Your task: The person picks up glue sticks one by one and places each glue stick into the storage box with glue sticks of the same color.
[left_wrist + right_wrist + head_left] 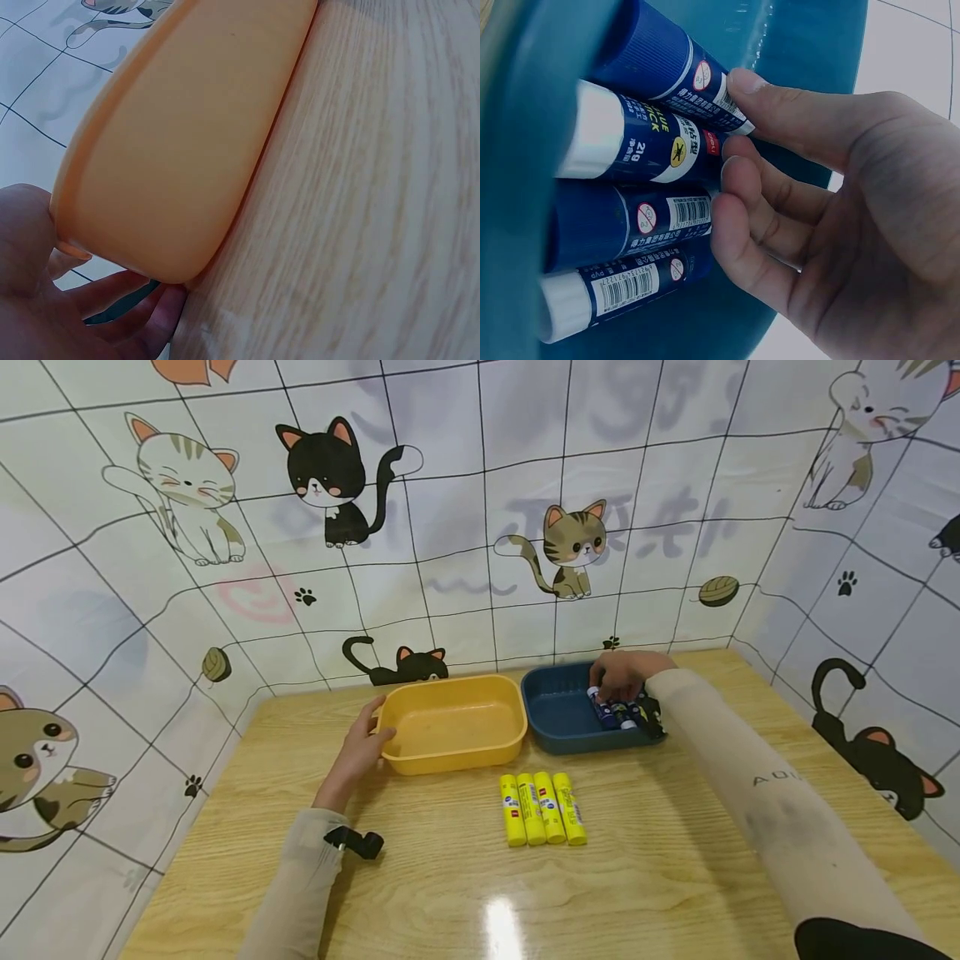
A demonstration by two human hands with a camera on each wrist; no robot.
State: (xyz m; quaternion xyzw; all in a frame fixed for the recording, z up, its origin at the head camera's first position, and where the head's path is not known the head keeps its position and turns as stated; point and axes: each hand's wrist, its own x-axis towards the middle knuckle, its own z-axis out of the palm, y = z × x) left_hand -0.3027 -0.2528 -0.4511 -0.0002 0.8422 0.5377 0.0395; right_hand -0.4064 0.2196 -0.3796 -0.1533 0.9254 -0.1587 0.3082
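Note:
In the head view my left hand grips the left end of a yellow plastic bin, thumb at the rim and the other fingers against its outside wall. My right hand reaches down into a blue plastic bin just to the right. Several dark blue glue sticks lie side by side in it. In the right wrist view, the thumb and a fingertip pinch the end of the outermost glue stick, while other fingertips touch the ends of its neighbours. The yellow bin holds nothing visible.
A row of several yellow glue sticks lies on the wooden table in front of the bins. A cat-patterned sheet hangs behind and along both sides, close to the bins' far edges.

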